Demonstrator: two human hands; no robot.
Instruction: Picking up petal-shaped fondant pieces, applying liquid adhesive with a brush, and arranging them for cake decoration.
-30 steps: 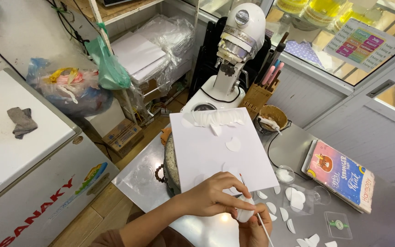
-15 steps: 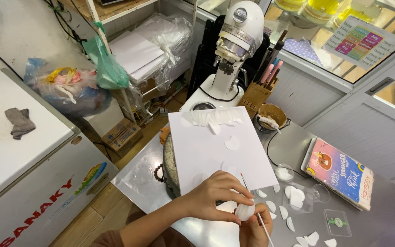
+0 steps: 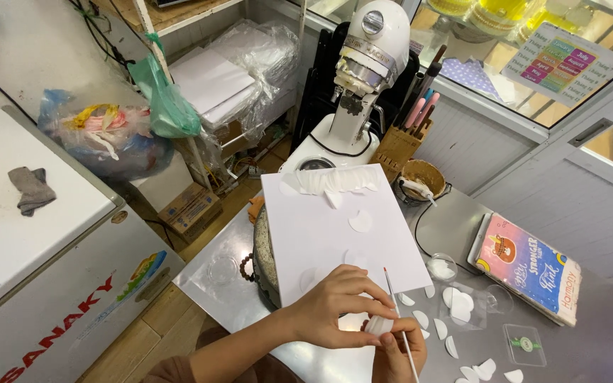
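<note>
White petal piece [image 3: 379, 325], one of many, sits pinched between both hands low over the steel table [image 3: 214, 284], with about a dozen loose petals [image 3: 455, 312] scattered beside it and three more on one white board [image 3: 335, 234]. One stand mixer [image 3: 360, 78] and one chest freezer [image 3: 44, 262] crowd the cluttered workroom. Left hand [image 3: 338, 308] curls its fingers closed on the piece; right hand [image 3: 399, 354] grips it plus one thin brush [image 3: 400, 326].

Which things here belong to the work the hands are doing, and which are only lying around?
In use: left hand, right hand, small white piece, thin brush, white board, white petals.

Lying about: stand mixer, colourful book, grey cloth, green bag.
</note>
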